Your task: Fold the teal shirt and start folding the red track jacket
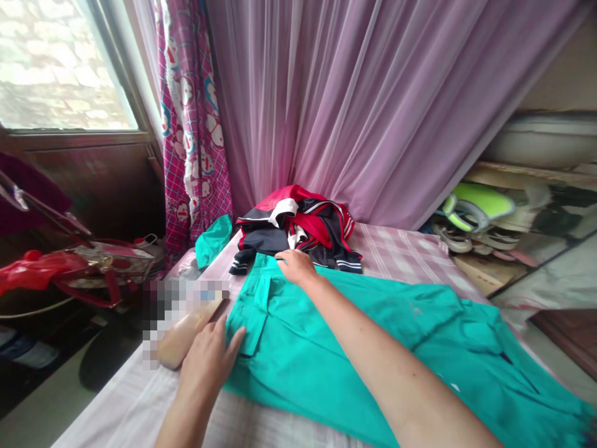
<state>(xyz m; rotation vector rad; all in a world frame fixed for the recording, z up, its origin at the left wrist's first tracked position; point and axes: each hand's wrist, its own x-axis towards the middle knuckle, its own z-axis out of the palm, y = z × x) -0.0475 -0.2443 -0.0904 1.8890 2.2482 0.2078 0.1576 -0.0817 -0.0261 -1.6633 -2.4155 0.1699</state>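
Green garment: spread across a plaid-covered bed (392,249), the green garment (336,323) lies under the right forearm and stretches off toward the right.
Left hand: at the garment's left edge, the left hand (205,356) rests with its thumb spread apart from the fingers.
Right hand: fingers bent at the far edge, the right hand (298,269) touches the cloth; whether it pinches any, one cannot tell.
Clothes pile: red and dark clothes (326,227) sit just beyond, before a purple curtain (373,99).

The green garment (298,336) is smooth, matt cloth; the purple curtain (373,93) sheer, gauzy; the bedsheet (392,249) matt cloth.
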